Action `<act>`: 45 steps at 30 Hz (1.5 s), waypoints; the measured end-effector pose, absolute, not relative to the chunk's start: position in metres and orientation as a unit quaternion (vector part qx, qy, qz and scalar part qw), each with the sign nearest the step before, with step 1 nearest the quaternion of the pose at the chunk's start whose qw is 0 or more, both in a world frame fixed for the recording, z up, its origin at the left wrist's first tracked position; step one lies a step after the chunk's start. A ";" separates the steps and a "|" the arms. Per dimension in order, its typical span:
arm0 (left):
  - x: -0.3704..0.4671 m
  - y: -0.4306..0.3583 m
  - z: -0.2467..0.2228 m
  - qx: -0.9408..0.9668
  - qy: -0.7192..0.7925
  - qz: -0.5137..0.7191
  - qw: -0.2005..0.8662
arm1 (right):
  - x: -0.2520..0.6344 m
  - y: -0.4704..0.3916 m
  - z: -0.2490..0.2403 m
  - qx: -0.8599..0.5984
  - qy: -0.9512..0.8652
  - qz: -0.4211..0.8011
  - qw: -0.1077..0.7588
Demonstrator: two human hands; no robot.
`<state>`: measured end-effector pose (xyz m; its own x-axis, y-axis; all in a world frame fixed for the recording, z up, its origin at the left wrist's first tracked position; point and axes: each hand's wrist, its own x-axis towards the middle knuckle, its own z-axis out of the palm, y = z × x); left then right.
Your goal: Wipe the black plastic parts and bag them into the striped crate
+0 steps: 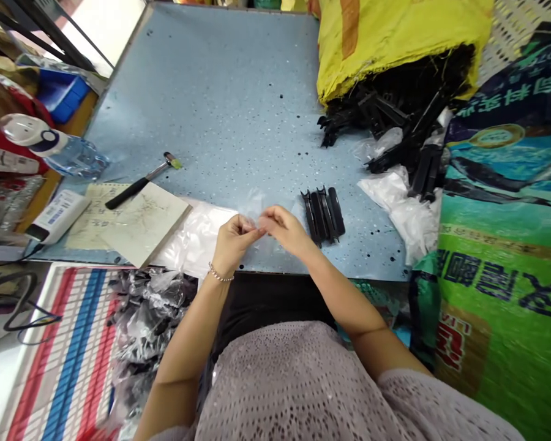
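My left hand (236, 237) and my right hand (284, 228) meet at the front edge of the blue table, fingers pinched together. Between them they grip a clear plastic bag (256, 201), thin and hard to make out against the tabletop. Just right of my right hand lie several black plastic parts (322, 214), side by side in a short row. A pile of clear plastic bags (202, 233) lies flat by my left hand, partly under a pale square board (147, 223).
A hammer (140, 182) rests on the board and a notepad. A water bottle (57, 147) and a white box (59, 217) stand left. At right, a yellow sack (404, 37) spills black parts (390, 116); a green sack (505, 245) stands beside. Bagged parts (151, 331) fill a basket below.
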<state>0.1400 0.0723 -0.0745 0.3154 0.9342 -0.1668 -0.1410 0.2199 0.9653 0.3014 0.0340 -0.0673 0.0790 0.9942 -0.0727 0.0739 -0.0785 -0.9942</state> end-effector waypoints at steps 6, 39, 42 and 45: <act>0.120 0.087 -0.077 0.389 0.426 0.492 0.651 | 0.300 0.039 -0.075 -0.585 -0.471 0.446 0.487; 0.126 0.089 -0.099 0.845 0.417 0.262 0.206 | 0.326 -0.004 -0.072 -0.646 -0.386 0.548 0.365; 0.127 0.067 -0.105 0.893 0.325 0.266 0.163 | 0.314 0.011 -0.077 -0.632 -0.368 0.546 0.409; 0.123 0.052 -0.101 0.901 0.256 0.285 0.204 | 0.300 0.023 -0.082 -0.528 -0.274 0.659 0.461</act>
<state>0.1232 0.0522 -0.1013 0.7068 0.5775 0.4087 0.3446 -0.7855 0.5140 0.3002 0.0226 -0.0817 -0.0178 0.8965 -0.4428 -0.3192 -0.4247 -0.8472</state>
